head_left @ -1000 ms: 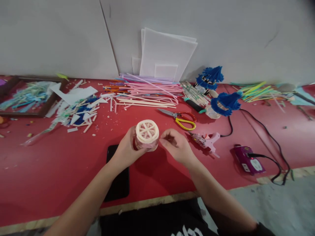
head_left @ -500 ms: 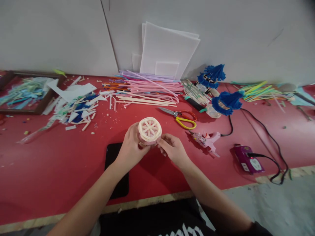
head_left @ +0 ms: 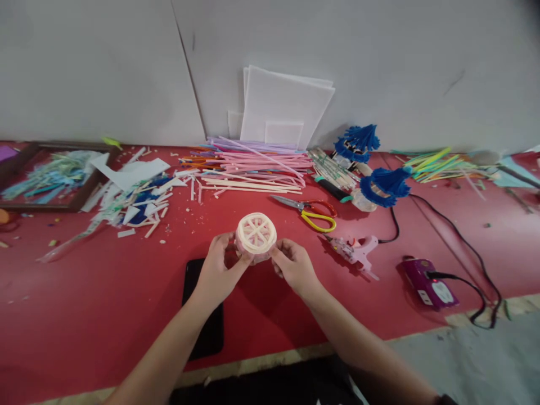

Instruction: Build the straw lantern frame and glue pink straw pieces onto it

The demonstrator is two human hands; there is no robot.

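Both hands have closed in: my right hand (head_left: pixel 294 265), apart from the piece a second ago, now pinches the straw wheel (head_left: pixel 256 232) opposite my left hand (head_left: pixel 217 271). Each grip clasps its side wall over the bench (head_left: pixel 105 292), just beyond the black phone (head_left: pixel 202 332). I judge light, even fingertip pressure best, so the spokes stay true. Farther off lie the glue gun (head_left: pixel 355 251), the scissors (head_left: pixel 311 211), then loose straws (head_left: pixel 253 164).
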